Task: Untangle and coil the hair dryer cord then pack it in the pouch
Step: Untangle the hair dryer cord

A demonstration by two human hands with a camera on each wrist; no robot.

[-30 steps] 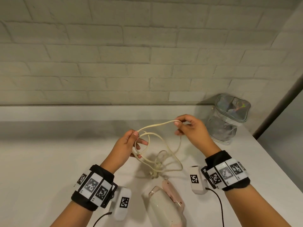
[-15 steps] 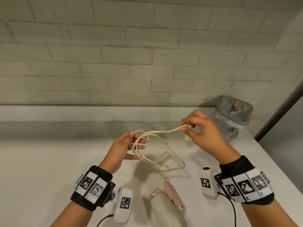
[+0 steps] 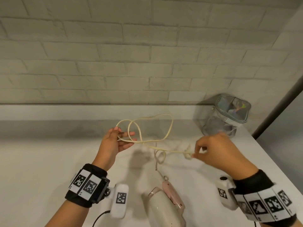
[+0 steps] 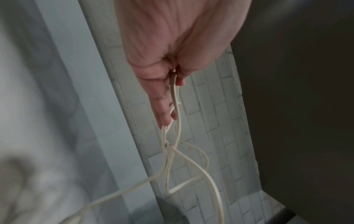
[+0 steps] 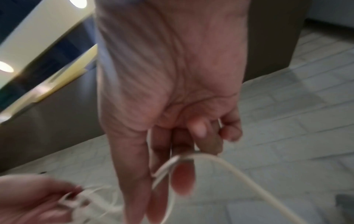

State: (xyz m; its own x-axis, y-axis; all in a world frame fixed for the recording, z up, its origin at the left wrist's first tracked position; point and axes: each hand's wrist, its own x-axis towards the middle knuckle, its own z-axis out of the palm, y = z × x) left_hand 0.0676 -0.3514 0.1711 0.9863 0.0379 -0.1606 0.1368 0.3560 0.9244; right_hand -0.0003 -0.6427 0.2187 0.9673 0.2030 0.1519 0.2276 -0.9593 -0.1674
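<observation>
A cream hair dryer (image 3: 164, 205) lies on the white counter near the front edge, its pink handle pointing away from me. Its thin cream cord (image 3: 170, 128) rises from the handle in loose crossing loops between both hands. My left hand (image 3: 124, 135) pinches the looped part between thumb and fingers, also seen in the left wrist view, where the cord (image 4: 173, 91) leaves the hand (image 4: 172, 78). My right hand (image 3: 196, 151) pinches the cord close to the plug (image 3: 188, 155), to the right and lower. In the blurred right wrist view the cord (image 5: 220, 160) bends over the fingers (image 5: 184, 175).
A clear zip pouch (image 3: 226, 117) stands at the back right of the counter (image 3: 41, 161), near the brick wall (image 3: 114, 63). The counter's right edge runs diagonally just past my right wrist. Wrist cameras hang below both forearms.
My right hand has swung right and down, drawing a strand out of the tangle. The loops have spread wider, and the plug end now hangs at the right hand.
</observation>
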